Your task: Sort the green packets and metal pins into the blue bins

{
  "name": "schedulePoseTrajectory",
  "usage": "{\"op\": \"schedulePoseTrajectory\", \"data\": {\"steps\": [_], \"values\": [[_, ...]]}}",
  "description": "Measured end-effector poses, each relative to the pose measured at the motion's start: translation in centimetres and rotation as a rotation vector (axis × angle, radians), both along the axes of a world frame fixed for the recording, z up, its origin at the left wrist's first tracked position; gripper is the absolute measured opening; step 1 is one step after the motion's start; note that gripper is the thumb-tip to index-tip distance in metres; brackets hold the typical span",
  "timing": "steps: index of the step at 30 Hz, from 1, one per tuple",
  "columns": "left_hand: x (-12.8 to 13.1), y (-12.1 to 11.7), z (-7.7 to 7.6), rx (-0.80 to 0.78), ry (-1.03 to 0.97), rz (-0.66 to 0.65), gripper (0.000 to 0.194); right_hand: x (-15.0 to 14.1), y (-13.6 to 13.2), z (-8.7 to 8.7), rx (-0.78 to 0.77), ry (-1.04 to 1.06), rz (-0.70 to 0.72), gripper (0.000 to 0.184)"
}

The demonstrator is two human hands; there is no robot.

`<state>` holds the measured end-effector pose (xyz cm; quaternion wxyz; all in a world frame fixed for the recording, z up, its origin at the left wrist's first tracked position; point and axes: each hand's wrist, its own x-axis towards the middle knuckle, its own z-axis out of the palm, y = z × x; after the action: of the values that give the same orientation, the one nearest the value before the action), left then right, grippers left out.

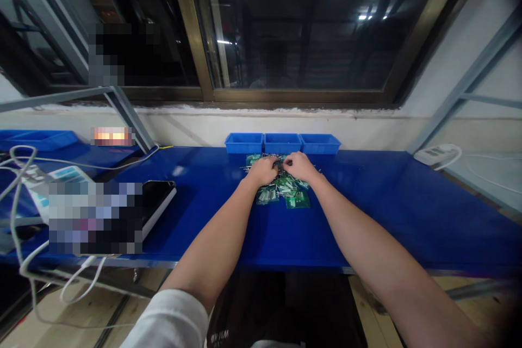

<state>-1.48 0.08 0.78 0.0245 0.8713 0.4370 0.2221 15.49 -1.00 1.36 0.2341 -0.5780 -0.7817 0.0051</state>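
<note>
A pile of small green circuit boards (pixel 285 193) with metal pins lies on the blue table (pixel 367 212), just in front of three blue bins. Both my arms reach out to it. My left hand (pixel 263 169) rests on the pile's far left part with its fingers curled down. My right hand (pixel 299 166) sits beside it, fingers bent over the boards, the two hands nearly touching. The fingertips of both hands are hidden among the parts, so what they pinch cannot be made out.
Three small blue bins (pixel 282 143) stand in a row against the wall under a dark window. A dark flat device (pixel 157 196) and white cables (pixel 24 239) lie at the left. A white power strip (pixel 436 153) sits at the right. Another blue tray (pixel 38 138) is far left.
</note>
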Motion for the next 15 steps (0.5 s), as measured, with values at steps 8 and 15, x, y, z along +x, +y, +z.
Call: {"op": "schedulePoseTrajectory", "data": {"steps": [8, 15], "values": [[0.09, 0.15, -0.08, -0.016, 0.002, -0.002, 0.034, -1.0, -0.47, 0.48, -0.125, -0.084, -0.145, 0.019], [0.14, 0.01, -0.02, 0.04, -0.034, 0.003, 0.034, -1.2, -0.78, 0.57, -0.088, -0.124, -0.137, 0.024]]}}
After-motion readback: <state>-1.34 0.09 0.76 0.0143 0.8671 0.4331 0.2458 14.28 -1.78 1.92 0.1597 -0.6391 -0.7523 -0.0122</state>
